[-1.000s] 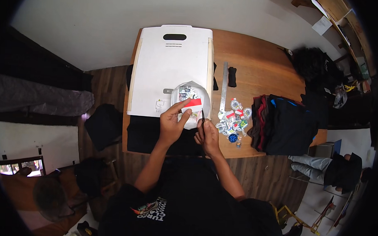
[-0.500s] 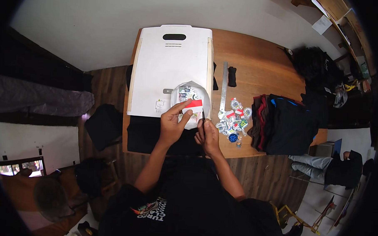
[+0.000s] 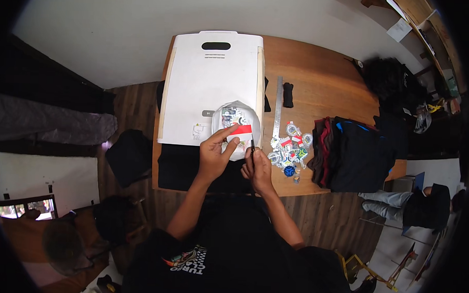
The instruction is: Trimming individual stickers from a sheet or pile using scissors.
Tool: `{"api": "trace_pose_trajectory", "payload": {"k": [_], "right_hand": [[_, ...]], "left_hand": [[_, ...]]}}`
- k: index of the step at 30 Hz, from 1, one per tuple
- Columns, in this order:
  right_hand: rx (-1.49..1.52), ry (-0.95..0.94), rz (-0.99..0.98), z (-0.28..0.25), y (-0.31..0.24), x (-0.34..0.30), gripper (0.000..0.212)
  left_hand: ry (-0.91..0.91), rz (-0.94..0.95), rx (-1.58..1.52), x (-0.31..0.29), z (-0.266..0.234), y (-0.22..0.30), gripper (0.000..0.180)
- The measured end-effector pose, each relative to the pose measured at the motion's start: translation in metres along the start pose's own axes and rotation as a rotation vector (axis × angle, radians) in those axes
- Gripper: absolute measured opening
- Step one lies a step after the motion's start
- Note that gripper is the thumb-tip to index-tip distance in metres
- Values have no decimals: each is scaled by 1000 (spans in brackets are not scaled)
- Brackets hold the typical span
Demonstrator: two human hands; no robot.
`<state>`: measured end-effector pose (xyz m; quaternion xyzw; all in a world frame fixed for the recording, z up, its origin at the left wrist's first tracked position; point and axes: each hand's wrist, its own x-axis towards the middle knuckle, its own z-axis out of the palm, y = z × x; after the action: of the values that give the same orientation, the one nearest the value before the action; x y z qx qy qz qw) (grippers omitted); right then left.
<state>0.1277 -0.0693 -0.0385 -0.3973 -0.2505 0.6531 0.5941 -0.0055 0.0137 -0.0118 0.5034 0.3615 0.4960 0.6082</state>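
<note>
My left hand [image 3: 213,156] pinches a small red-and-white rectangular piece [image 3: 241,130], perhaps a sticker, between thumb and fingers. Closed around dark-handled scissors [image 3: 253,142], my right hand [image 3: 258,170] holds the thin blades at the right edge of that piece. Both hands are over the near side of a white round bowl [image 3: 238,104], in which printed pieces [image 3: 229,114] lie. To the right of the bowl, a loose pile of cut printed pieces [image 3: 291,148], some red and white, one round and blue, lies on the wooden table [image 3: 324,82].
The bowl overlaps the near right corner of a large white panel [image 3: 211,78] with a slot handle. A metal ruler [image 3: 278,106] and a small black roll [image 3: 288,95] lie right of it. Folded dark clothes [image 3: 360,156] are stacked farther right. Another person [image 3: 423,207] is at far right.
My hands, the scissors and the red-and-white piece have barely shifted. The person at the far right has moved slightly.
</note>
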Motion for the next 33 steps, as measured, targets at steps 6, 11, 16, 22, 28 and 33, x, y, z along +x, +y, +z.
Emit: {"api": "trace_pose_trajectory", "payload": {"k": [6,11,16,22,28,33], "right_hand": [[-7,18,-4,-1,-1,1,37],[-9,22,-12,-1,0,0,37],[7,14,-3,-1,2,0,37],[-2,20,-18,0,0,2,37],[5,25,-7,-1,2,2,37],[-13,26,-31,5,-7,3,37]], "left_hand": [[19,-66,-4,-5,3,0,36],[-30,-77,29,-9,1,-1,37],[27,-75,3,-7,4,1,36],[-45,-79,59,-11,-3,-6,38],[-21,-58,32,-9,1,-5,37],[-33,-38,43,-10,2,-3,36]]}}
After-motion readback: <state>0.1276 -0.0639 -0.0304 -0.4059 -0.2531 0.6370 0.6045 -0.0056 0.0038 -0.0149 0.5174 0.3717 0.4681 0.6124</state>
